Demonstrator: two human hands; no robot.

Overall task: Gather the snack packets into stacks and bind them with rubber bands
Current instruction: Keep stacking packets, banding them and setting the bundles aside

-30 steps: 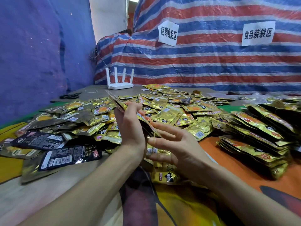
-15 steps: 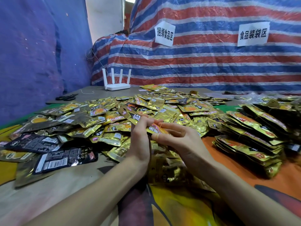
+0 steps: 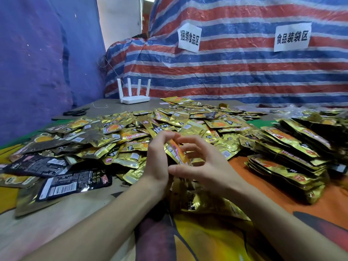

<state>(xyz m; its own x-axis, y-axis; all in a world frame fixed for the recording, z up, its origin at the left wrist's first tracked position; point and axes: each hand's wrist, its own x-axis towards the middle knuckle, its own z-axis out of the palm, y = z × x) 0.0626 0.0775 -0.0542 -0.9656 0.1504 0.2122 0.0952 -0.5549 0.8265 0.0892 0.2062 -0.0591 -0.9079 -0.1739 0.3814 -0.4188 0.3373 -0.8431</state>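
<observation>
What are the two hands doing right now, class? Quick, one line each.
Left hand: grips the packets.
Right hand: fingers curled beside the packets; whether it holds them cannot be told.

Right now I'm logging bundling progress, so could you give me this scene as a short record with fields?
held stack: gold packets, tilted, between both hands
left hand: grips the stack's left side
right hand: fingers curled at its right side
rubber band: not discernible
loose packets: heap spread behind the hands
piled stacks: at right
router: far table edge
scissors: far left
</observation>
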